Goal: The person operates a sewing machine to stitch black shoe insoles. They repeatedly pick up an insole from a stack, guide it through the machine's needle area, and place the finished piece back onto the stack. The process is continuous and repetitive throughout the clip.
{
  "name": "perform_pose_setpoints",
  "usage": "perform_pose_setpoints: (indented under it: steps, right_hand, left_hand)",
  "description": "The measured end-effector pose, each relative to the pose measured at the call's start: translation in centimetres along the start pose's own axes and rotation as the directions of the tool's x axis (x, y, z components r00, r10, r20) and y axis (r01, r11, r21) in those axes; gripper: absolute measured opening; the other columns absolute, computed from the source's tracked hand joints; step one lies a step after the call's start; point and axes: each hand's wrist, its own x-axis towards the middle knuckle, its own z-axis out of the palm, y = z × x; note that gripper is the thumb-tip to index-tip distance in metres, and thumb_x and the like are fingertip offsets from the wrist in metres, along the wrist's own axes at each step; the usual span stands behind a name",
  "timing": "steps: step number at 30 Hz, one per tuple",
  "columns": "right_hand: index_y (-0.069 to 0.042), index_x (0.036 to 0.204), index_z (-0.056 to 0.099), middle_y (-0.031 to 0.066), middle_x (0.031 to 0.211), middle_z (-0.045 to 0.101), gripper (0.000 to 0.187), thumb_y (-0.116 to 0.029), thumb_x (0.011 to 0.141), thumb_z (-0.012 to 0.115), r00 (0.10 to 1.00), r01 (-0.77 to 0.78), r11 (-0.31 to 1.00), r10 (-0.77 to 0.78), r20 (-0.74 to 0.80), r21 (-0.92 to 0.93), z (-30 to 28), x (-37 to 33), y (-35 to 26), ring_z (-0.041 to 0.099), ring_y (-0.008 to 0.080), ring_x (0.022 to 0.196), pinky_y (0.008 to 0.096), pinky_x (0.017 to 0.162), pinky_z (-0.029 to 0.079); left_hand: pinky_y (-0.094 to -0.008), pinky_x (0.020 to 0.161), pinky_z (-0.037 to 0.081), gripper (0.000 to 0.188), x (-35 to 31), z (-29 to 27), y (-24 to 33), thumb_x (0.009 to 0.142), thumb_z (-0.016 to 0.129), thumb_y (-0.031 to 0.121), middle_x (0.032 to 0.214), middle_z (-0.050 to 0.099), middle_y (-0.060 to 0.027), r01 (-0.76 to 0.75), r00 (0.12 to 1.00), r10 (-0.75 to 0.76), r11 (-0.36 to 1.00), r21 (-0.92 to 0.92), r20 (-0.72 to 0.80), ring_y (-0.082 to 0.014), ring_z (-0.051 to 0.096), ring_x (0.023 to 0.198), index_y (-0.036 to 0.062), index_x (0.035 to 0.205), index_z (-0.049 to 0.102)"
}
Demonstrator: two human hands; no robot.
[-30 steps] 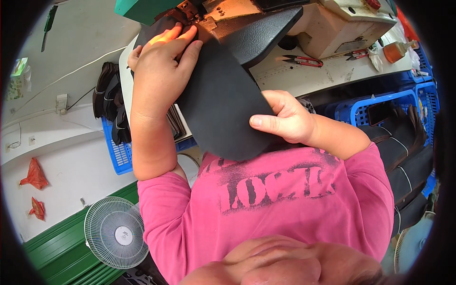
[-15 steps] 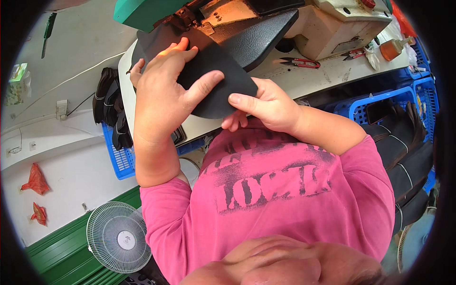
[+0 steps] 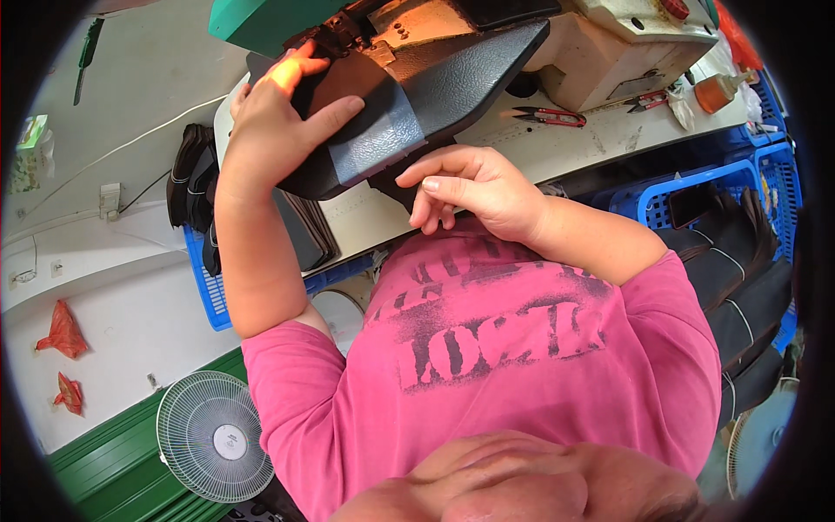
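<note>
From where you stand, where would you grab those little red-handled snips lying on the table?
Probably by the red handles of the snips, coming straight down from above. They lie flat on the table with bare surface around them, handles toward the right, dark blades pointing left toward the black leather piece, so a top pinch avoids the tips.

The leather piece point(image 3: 417, 96) is black with a fine pebbled grain, and the machine head point(image 3: 270, 19) above it is teal green. The shirt point(image 3: 522, 348) is pink with a faded dark print, the snips point(image 3: 548, 116) have red handles, and the crates point(image 3: 670, 196) are blue.
</note>
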Motion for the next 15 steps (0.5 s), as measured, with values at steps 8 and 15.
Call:
perform_pose_setpoints:
  steps: [8,15]
  right_hand:
    - [0.000,0.114,0.060,0.0122,0.085,0.068,0.027,-0.017,0.096,0.050,0.999,-0.027,0.999,0.028,-0.043,0.041,-0.4,-0.1,0.7,0.064,0.0158,0.073,0.0245,0.063,0.048]
    - [0.001,0.114,0.059,0.0126,0.087,0.068,0.028,-0.017,0.095,0.051,0.997,-0.047,0.997,0.051,-0.058,0.068,-0.5,-0.1,0.9,0.065,0.0165,0.074,0.0244,0.063,0.048]
  left_hand:
    - [-0.0342,0.087,0.047,0.055,3.1,-0.5,-3.0,0.075,0.074,0.041,0.098,0.068,-0.0119,0.058,0.992,-0.058,0.998,0.008,0.112,-0.0230,0.063,0.093,0.0026,0.112,0.063]
    - [-0.0349,0.077,0.050,0.050,6.4,1.1,-9.0,0.074,0.074,0.049,0.087,0.070,-0.0098,0.027,0.998,-0.019,0.987,-0.159,0.053,-0.0209,0.065,0.085,0.0081,0.101,0.069]
